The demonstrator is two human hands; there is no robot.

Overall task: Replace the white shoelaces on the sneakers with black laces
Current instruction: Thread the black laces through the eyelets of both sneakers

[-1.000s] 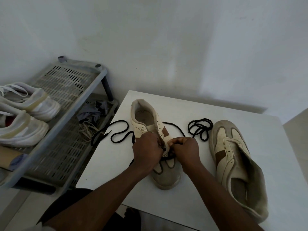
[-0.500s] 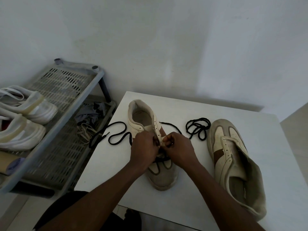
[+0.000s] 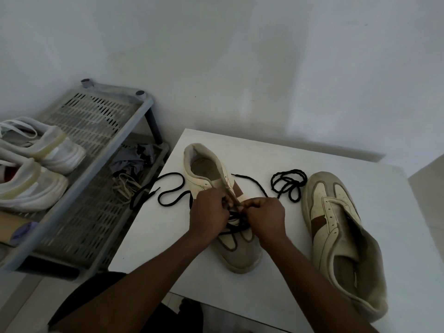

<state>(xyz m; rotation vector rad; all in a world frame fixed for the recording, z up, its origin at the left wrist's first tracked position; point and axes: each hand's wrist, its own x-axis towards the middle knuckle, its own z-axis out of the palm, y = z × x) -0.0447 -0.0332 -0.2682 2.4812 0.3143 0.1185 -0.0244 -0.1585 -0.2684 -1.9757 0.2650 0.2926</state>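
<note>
A cream and brown sneaker (image 3: 242,255) lies on the white table (image 3: 149,241), toe towards me. A black lace (image 3: 168,195) runs through its lower eyelets; one end trails left over the table edge, the other end lies behind my right hand. My left hand (image 3: 209,212) pinches the shoe's left eyelet flap and the lace. My right hand (image 3: 264,217) is closed on the lace at the right flap. A second black lace (image 3: 288,183) lies coiled between the shoes. The other sneaker (image 3: 341,241) lies unlaced on the right.
A grey plastic shoe rack (image 3: 101,145) stands to the left of the table with two white shoes (image 3: 36,164) on its top shelf. Pale laces (image 3: 125,186) and a crumpled cloth (image 3: 132,159) lie on its lower shelf. A wall is close behind the table.
Both hands have stayed on the middle of the left sneaker, shifting slightly up along the eyelets. The view has drifted a little; shoes and coiled lace have not moved.
</note>
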